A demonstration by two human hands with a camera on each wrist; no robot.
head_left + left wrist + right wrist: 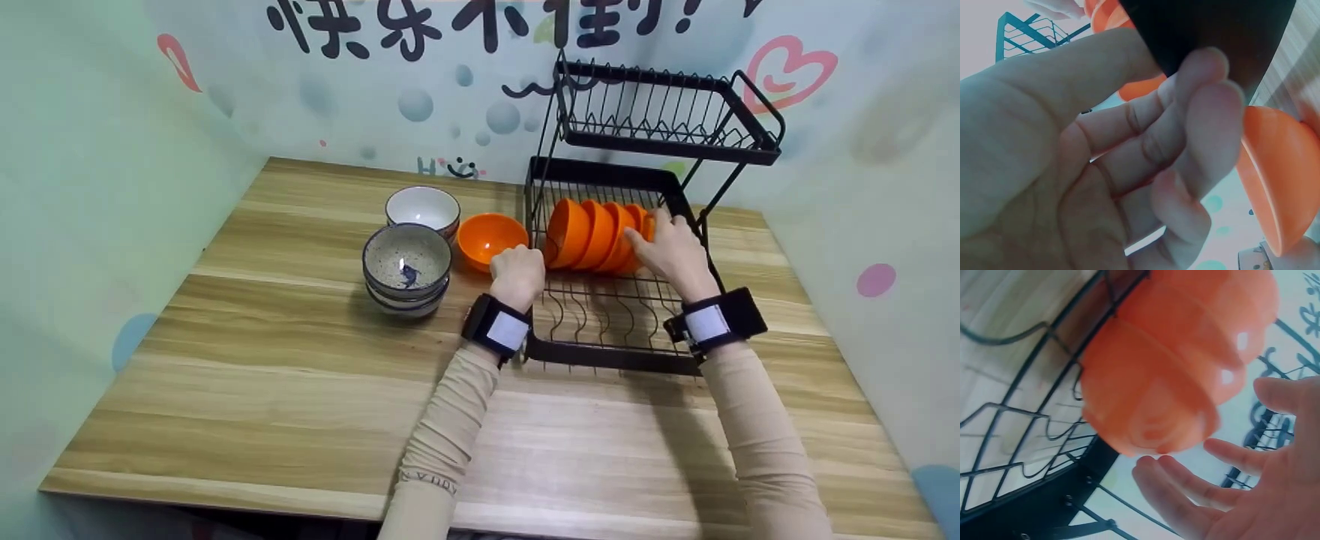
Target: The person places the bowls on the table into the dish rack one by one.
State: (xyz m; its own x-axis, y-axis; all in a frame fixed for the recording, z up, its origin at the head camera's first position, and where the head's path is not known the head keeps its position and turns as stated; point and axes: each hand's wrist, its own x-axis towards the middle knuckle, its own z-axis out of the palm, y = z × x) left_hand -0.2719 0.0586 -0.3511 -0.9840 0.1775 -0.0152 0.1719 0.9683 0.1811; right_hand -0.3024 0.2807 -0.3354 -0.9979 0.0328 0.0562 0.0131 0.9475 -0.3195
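My left hand [519, 274] grips the left rim of a black two-tier dish rack [600, 356]. In the left wrist view, the thumb and curled fingers [1214, 121] pinch that dark edge. Several orange bowls [570, 234] stand on their sides in a row on the rack's lower tier. By the rightmost bowl is my right hand [679, 255], its fingers spread. The right wrist view has its fingertips close to the base of an orange bowl [1151, 399]; whether they touch cannot be told. One more orange bowl [491, 238] sits on the table, left of the rack.
Left of the lone orange bowl, a stack of speckled ceramic bowls [406, 259] stands in front of a white bowl [422, 206]. The rack's upper tier [667, 146] overhangs the back. A patterned wall [337, 112] borders the wooden table [285, 390].
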